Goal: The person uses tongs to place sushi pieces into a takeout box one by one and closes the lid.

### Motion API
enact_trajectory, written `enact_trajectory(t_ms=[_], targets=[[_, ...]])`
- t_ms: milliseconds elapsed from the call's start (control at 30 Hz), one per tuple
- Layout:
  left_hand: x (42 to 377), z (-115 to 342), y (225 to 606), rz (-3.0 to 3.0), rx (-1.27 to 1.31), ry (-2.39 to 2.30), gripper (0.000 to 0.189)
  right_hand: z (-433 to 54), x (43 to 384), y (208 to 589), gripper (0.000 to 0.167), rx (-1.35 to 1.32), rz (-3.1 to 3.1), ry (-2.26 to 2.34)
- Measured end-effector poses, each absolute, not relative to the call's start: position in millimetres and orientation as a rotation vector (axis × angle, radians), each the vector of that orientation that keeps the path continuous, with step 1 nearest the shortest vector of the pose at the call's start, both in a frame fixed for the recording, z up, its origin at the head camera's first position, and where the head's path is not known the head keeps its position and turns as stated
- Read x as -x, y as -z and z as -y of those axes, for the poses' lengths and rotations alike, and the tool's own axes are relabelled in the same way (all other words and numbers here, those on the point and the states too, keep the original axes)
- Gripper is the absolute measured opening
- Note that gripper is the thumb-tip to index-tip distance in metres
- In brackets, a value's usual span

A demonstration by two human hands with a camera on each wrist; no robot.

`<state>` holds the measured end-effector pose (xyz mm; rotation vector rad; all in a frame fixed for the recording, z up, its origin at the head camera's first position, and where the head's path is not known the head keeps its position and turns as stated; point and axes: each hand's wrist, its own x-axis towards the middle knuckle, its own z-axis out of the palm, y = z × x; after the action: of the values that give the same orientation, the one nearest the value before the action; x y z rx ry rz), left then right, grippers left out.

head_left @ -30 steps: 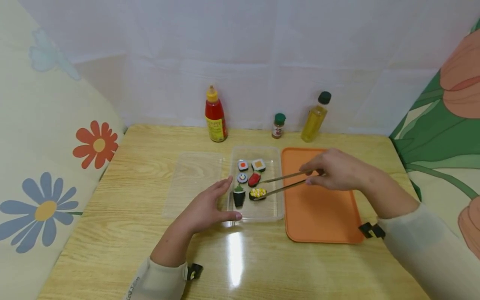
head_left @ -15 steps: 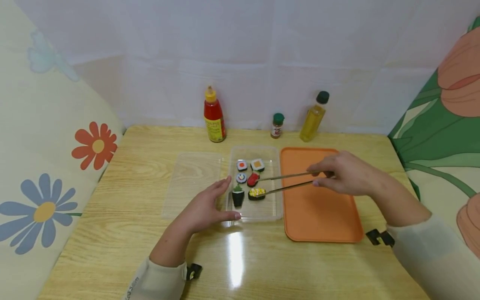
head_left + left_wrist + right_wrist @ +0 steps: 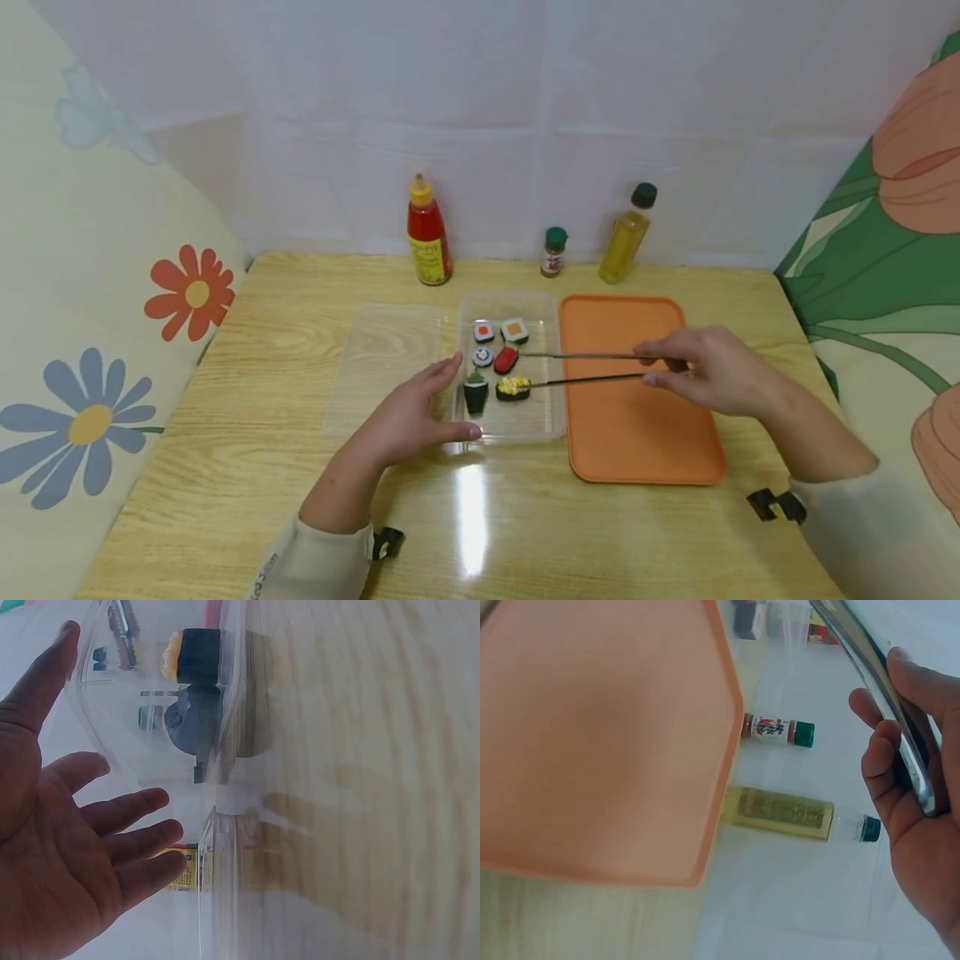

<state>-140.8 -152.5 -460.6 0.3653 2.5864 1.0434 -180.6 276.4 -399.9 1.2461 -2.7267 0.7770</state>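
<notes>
My right hand (image 3: 708,371) holds metal tongs (image 3: 592,380) above the orange tray (image 3: 645,450). The tongs' two tips stand spread inside a clear plastic box (image 3: 536,421), one close to a red-topped sushi (image 3: 506,359), the other right at a corn-topped sushi (image 3: 513,387). Also in the box are a dark cone-shaped hand roll (image 3: 476,395) and several sushi rolls (image 3: 514,330). At the box's left wall lies my left hand (image 3: 408,421), fingers extended and thumb over the front corner. In the left wrist view that hand (image 3: 75,847) shows its fingers spread beside the box.
A flat clear lid (image 3: 390,358) lies on the wooden table left of the box. Along the back stand a red sauce bottle (image 3: 429,242), a small spice jar with a green cap (image 3: 553,252) and an oil bottle (image 3: 626,242). The tray sits against the box's right side.
My right hand has drawn back to the right and slightly nearer, and the tongs have turned more level. The left hand and the sushi pieces keep their places.
</notes>
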Motion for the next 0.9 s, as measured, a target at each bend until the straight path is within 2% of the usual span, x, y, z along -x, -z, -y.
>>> enact_trajectory(t_ms=[900], targets=[[141.4, 152.9, 461.6, -2.593, -0.366, -1.042, 0.116, -319.1, 147.4, 437.7, 0.048, -1.005, 2.507, -0.950]])
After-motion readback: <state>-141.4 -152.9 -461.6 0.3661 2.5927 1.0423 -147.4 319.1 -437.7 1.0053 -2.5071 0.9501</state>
